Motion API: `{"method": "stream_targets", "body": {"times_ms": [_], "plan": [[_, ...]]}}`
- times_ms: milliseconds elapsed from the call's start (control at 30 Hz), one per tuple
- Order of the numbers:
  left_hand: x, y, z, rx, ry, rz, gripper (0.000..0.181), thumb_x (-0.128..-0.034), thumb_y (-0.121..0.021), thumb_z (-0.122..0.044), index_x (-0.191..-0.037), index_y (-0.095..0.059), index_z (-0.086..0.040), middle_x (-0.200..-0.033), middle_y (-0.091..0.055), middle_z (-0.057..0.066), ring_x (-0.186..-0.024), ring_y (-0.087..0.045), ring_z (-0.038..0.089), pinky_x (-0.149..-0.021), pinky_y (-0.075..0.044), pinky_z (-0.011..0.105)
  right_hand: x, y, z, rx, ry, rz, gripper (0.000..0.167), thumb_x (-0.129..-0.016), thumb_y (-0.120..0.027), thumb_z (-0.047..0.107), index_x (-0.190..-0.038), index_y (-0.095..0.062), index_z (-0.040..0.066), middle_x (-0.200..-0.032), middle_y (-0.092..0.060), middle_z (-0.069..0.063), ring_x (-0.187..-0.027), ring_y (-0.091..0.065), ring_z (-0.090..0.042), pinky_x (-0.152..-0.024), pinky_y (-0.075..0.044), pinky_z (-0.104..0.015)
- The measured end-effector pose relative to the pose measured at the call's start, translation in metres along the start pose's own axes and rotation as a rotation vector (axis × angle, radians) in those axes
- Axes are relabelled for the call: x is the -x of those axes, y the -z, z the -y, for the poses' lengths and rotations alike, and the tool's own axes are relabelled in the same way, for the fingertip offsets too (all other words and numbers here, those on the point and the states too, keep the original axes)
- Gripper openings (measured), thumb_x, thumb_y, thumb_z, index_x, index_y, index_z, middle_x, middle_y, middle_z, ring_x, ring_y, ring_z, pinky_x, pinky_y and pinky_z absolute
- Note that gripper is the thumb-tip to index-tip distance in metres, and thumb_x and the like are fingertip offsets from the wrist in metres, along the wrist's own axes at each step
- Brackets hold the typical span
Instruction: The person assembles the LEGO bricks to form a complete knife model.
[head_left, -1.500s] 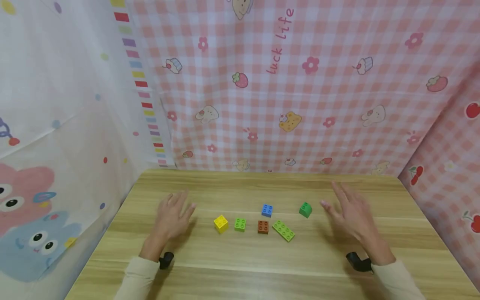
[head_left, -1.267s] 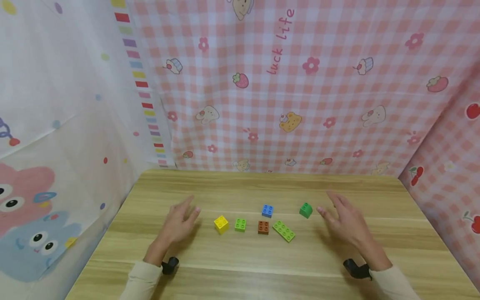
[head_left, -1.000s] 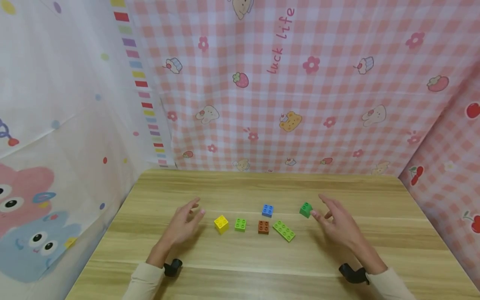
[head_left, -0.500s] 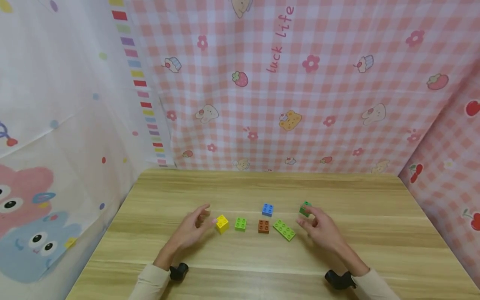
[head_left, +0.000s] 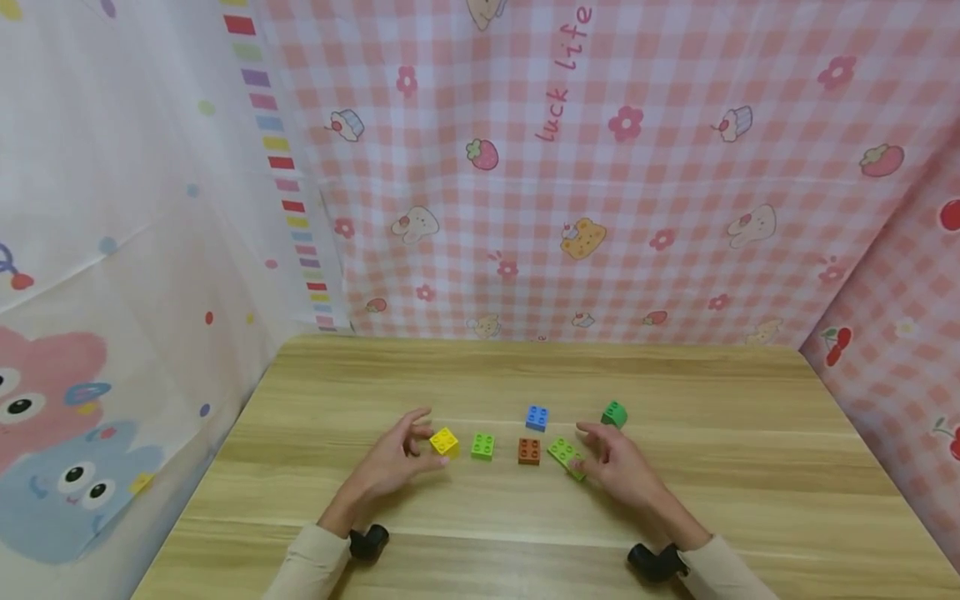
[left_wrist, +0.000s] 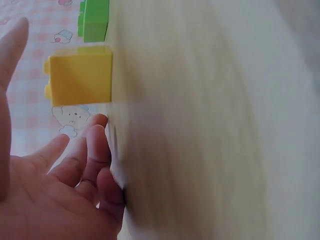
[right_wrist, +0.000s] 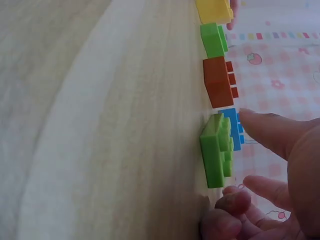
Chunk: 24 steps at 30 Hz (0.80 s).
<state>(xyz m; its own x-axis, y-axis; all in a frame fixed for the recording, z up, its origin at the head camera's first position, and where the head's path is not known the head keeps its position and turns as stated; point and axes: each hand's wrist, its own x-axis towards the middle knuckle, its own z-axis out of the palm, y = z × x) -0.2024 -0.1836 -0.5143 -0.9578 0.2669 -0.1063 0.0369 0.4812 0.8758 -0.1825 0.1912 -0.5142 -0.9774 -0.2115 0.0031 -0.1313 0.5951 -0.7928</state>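
Observation:
My left hand (head_left: 392, 458) is at the left side of the yellow brick (head_left: 445, 442), thumb and fingers spread around it. In the left wrist view a gap shows between the fingers and the yellow brick (left_wrist: 81, 79). My right hand (head_left: 628, 477) is over the right end of the long light-green brick (head_left: 562, 451), partly covering it. The right wrist view shows the thumb raised and some fingers bent beside the long brick (right_wrist: 214, 159), holding nothing. Between the hands lie a small light-green brick (head_left: 483, 447), a brown brick (head_left: 528, 451) and a blue brick (head_left: 537, 417).
A dark green brick (head_left: 615, 413) with a rounded side lies behind my right hand. The wooden table (head_left: 480, 517) meets a pink checked cloth (head_left: 525, 192) at the back, with printed cloths at both sides. A black device is on each wrist.
My left hand has moved right, to around the yellow brick. My right hand has moved left, from the dark green brick to over the long light-green one. The bricks look unmoved.

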Motion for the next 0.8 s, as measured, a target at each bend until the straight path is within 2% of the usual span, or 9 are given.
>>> {"method": "stream_targets", "body": {"times_ms": [200,367,567,800], "plan": [[-0.003,-0.006,0.000,-0.003,0.018,-0.001,0.085,-0.0760,-0.086,-0.036,-0.146,-0.043,-0.015,-0.135,-0.056,0.016,-0.085,-0.046,0.020,-0.072,-0.040,0.032,-0.002,-0.005,0.003,0.015,-0.021,-0.005,0.064,-0.080,-0.083,0.020,-0.135,-0.055,-0.001,-0.121,-0.063,-0.018,-0.086,-0.052,-0.018,-0.075,-0.044,-0.029],[-0.002,-0.009,-0.002,-0.018,0.005,-0.019,0.067,-0.0761,-0.087,-0.029,-0.132,-0.054,-0.014,-0.122,-0.060,0.010,-0.085,-0.045,0.020,-0.072,-0.038,0.032,-0.003,-0.006,0.001,0.035,-0.028,0.024,0.061,-0.078,-0.084,0.022,-0.130,-0.060,0.001,-0.118,-0.061,-0.011,-0.100,-0.054,-0.020,-0.084,-0.044,-0.035],[-0.001,-0.012,-0.006,-0.072,-0.003,-0.036,0.056,-0.0759,-0.087,-0.028,-0.123,-0.059,-0.016,-0.108,-0.059,0.002,-0.085,-0.046,0.019,-0.073,-0.039,0.030,-0.004,-0.010,0.001,0.052,-0.036,0.012,0.052,-0.076,-0.086,0.020,-0.121,-0.065,0.004,-0.109,-0.061,-0.005,-0.097,-0.053,-0.017,-0.083,-0.043,-0.035],[0.000,-0.015,-0.005,-0.069,0.007,-0.057,0.045,-0.0781,-0.086,-0.027,-0.115,-0.061,-0.017,-0.100,-0.057,0.001,-0.083,-0.045,0.018,-0.070,-0.038,0.027,-0.003,-0.014,0.002,0.086,-0.079,-0.024,0.041,-0.075,-0.086,0.018,-0.110,-0.068,0.007,-0.101,-0.060,-0.003,-0.091,-0.053,-0.015,-0.082,-0.043,-0.035]]}}
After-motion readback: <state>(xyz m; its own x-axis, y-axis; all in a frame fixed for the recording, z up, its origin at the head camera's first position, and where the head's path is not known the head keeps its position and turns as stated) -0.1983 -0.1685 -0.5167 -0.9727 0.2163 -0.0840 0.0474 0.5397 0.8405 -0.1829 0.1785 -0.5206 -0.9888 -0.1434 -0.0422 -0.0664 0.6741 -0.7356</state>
